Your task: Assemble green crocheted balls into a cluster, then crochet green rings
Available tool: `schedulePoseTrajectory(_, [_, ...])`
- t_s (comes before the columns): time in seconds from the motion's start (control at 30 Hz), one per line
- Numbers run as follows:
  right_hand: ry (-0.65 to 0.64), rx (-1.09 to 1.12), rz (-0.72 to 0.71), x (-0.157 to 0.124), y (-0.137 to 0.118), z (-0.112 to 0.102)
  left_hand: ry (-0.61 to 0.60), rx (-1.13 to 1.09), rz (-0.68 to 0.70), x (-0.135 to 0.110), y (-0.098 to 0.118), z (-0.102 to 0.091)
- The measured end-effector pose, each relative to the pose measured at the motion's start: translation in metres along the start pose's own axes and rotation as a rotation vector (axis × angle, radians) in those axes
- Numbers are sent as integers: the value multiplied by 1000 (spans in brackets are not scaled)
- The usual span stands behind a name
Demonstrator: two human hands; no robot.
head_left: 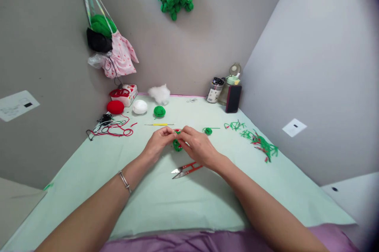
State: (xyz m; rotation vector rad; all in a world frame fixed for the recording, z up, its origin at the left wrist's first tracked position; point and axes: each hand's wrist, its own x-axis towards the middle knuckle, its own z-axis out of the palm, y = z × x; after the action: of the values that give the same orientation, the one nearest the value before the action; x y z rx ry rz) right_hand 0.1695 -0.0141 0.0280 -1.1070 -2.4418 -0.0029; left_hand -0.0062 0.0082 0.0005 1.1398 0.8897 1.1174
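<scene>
My left hand (159, 141) and my right hand (196, 144) meet at the middle of the table, fingers pinched together on a small green and red crocheted piece (177, 144) held between them. Red-handled thread snips (186, 169) lie on the pale green table cover (166, 200) just below my right hand. A yellow crochet hook (160, 124) lies just beyond my hands. A small green crocheted bit (207, 130) sits to the right of my right hand.
At the back stand a red yarn ball (115, 107), a white yarn ball (139, 107), a green yarn ball (159, 111), white stuffing (160, 93), a red and white box (124, 94), a pen cup (215, 90) and a bottle (232, 84). Green yarn scraps (260, 143) lie right. Red thread (114, 127) tangles left.
</scene>
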Motion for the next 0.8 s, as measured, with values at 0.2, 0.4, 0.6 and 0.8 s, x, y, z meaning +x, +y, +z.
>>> schedulePoseTrajectory(0.2, [121,-66,-46,2,7,4,-20,80,117,-3,0,5])
schedulePoseTrajectory(0.4, [115,54,79,1,9,9,-132,132,177,-8,-6,4])
schedulePoseTrajectory(0.6, [97,652,473,7,13,5,-131,227,232,-10,-8,1])
schedulePoseTrajectory(0.8, [99,887,589,10,10,6,-102,234,230,-9,-13,-1])
